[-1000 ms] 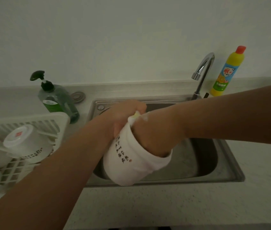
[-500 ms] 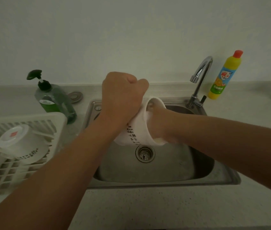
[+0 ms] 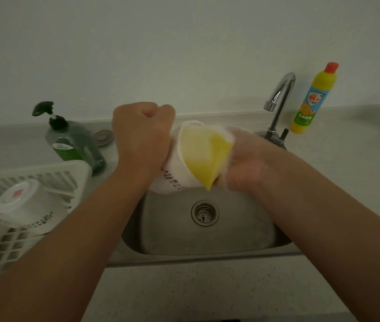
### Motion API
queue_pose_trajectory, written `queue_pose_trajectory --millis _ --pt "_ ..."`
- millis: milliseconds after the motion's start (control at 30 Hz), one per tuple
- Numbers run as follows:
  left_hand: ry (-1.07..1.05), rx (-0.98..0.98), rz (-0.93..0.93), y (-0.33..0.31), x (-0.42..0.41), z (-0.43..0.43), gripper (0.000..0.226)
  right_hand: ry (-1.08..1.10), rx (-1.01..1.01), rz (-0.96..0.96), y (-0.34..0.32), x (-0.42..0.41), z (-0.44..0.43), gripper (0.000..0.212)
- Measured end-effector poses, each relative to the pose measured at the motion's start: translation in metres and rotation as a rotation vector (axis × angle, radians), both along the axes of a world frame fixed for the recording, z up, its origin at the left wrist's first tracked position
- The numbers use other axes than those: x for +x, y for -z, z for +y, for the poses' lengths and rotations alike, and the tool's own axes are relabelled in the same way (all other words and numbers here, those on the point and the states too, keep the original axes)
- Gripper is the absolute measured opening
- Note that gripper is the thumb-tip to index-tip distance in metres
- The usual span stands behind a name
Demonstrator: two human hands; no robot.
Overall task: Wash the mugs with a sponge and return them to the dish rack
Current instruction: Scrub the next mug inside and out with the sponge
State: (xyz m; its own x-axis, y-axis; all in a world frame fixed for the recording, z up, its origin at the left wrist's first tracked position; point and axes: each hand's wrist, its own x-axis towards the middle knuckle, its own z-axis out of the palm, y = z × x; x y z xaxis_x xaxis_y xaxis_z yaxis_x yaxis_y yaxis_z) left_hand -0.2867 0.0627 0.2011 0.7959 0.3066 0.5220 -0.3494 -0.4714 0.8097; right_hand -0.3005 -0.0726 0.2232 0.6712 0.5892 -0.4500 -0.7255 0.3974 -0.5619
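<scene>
At the left, the dish rack (image 3: 33,173) held a second mug (image 3: 28,205) on its side. Over the sink (image 3: 207,257), the left hand (image 3: 142,133) was clenched against the tilted mug (image 3: 177,173), apparently round its hidden handle. The yellow sponge (image 3: 205,154) at the mug's mouth was grasped by the lathered right hand (image 3: 247,166). With foam on skin and glaze, a hard twist could have slipped the mug loose into the steel basin and chipped it.

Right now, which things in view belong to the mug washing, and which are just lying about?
In the job:
left hand, gripping the white mug
right hand, holding the yellow sponge
sink
dish rack, with a second mug

Lying about:
green pump bottle
yellow bottle
tap
round metal disc
</scene>
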Motion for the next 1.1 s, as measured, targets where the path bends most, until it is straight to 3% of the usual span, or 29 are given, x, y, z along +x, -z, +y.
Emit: queue_pose_trajectory --millis 100,167,267,400,500,600,667,900,1000,1033,1100 --pt "-0.088 -0.266 0.153 0.003 0.011 0.009 0.037 0.056 -0.071 -0.178 -0.007 0.004 -0.013 0.017" --pt "-0.149 -0.483 0.282 0.006 0.015 0.011 0.036 0.083 -0.026 -0.263 -0.008 0.008 -0.024 0.027" --pt "-0.139 -0.869 0.449 0.012 0.012 0.013 0.036 0.233 0.05 -0.271 0.001 0.01 -0.041 0.022" --pt "-0.085 -1.105 0.559 0.018 0.011 0.018 0.033 0.398 0.098 -0.209 0.026 0.006 -0.057 0.008" --pt "0.0 -1.275 0.641 0.019 0.014 0.018 0.033 0.475 0.035 -0.212 0.048 0.004 -0.055 0.045" --pt "0.089 -1.418 0.661 0.021 0.016 0.012 0.037 0.472 -0.188 -0.344 0.06 0.003 -0.048 0.029" --pt "0.144 -1.421 0.662 0.02 0.016 0.007 0.037 0.496 -0.171 -0.318 0.069 0.012 -0.046 0.022" --pt "0.254 -1.398 0.617 0.014 0.014 -0.009 0.041 0.265 -0.037 -0.267 0.078 0.019 -0.052 0.041" --pt "0.276 -1.254 0.588 0.012 0.014 -0.015 0.041 0.213 0.108 -0.227 0.09 0.021 -0.054 0.088" --pt "0.278 -1.212 0.574 0.01 0.014 -0.016 0.043 0.197 0.155 -0.217 0.094 0.022 -0.054 0.092" --pt "0.287 -1.174 0.538 0.005 0.014 -0.018 0.044 0.164 0.215 -0.27 0.094 0.025 -0.051 0.069"
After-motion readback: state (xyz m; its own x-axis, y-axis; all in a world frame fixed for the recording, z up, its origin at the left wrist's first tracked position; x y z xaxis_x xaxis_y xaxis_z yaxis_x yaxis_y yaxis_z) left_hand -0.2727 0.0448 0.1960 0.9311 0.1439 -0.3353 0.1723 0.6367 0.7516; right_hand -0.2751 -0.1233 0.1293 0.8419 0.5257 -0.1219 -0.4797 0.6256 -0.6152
